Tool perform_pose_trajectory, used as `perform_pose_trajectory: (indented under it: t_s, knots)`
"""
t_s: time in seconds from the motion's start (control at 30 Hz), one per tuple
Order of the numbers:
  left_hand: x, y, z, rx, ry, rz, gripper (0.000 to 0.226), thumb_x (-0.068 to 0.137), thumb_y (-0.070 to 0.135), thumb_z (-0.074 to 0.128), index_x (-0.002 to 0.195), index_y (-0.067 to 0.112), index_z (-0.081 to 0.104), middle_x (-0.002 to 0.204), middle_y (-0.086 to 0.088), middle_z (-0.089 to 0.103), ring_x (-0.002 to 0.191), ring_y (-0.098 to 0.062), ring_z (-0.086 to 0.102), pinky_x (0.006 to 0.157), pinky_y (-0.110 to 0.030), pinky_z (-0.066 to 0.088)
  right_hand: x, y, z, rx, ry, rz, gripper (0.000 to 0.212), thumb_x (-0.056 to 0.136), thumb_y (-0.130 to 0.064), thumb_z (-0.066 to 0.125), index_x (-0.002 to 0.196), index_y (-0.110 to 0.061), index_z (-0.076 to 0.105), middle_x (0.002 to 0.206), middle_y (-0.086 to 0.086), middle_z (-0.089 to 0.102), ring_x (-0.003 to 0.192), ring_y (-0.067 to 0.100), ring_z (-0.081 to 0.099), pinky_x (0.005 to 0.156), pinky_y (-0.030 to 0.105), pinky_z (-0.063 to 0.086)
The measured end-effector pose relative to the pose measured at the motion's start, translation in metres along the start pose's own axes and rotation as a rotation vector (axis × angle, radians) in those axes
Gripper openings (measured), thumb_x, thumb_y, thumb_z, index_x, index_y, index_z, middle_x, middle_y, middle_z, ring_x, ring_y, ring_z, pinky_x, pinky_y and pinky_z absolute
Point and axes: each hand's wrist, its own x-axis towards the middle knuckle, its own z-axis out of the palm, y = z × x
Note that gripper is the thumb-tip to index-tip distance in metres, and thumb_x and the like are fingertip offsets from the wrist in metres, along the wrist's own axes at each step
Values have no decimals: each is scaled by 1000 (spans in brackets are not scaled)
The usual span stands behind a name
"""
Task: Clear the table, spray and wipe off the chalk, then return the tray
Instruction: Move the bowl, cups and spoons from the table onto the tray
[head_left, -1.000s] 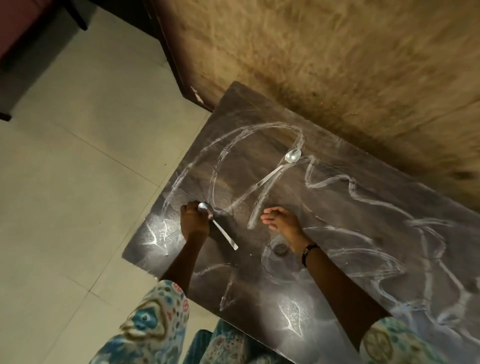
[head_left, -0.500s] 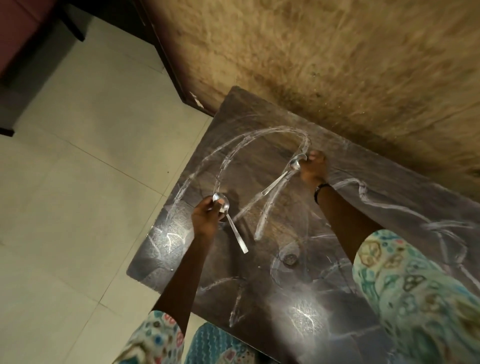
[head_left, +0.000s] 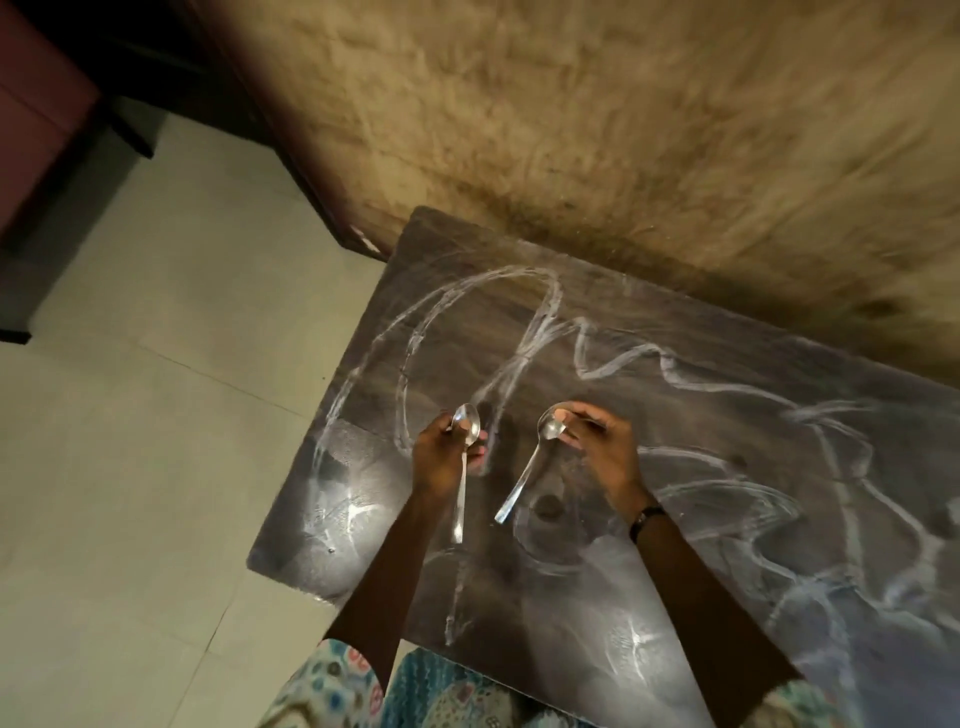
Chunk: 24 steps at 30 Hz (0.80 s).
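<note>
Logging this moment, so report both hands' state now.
Left hand: grips a spoon near its bowl.
Right hand: pinches the other spoon at its bowl.

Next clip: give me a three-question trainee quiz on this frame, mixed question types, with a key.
1. True or false: the left hand holds its spoon by the bowl end, handle pointing back toward the person.
2. Multiple choice: the spoon in the right hand is (A) lying flat on the table, (B) pinched at the bowl and held above the table, (C) standing in a cup.
3. Fill in: white ___ lines cover the dark tabletop.

Key: 1 true; 2 B; 3 chalk.
</note>
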Motion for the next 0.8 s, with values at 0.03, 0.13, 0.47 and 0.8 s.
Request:
perform_pose_trajectory:
  t_s: [0.03,0.13,0.47,0.8]
  knots:
    - [-11,3,11,-5,-54,-17,9,95,8,50,90,5,57,68,-6,67,49,-8,63,51,-20,55,-15,-8,-9,15,-1,-37,21,86,4,62,107,8,66,79,-7,75,77,6,70,67,17,55]
    - [-55,19,51,-41,-246,-107,16,96,1,42,88,5,55,61,-5,69,47,-10,65,50,-20,53,-54,-34,-35,27,-50,-145,15,83,4,66,97,3,71,80,-1,75,76,9,69,65,18,54]
    - [-244,9,197,120,-488,84,23,101,14,36,97,10,58,68,3,74,58,-11,70,58,-23,58,-188,-84,-194,-197,130,-442,20,74,-3,77,85,-20,77,79,-17,73,78,1,70,74,21,55]
    - [-427,-43,330,383,-817,347,26,101,15,36,101,18,61,77,2,71,50,-1,53,54,-16,46,-352,-90,-389,-287,389,-538,11,79,-17,76,90,-17,78,78,-11,69,72,1,65,68,11,49]
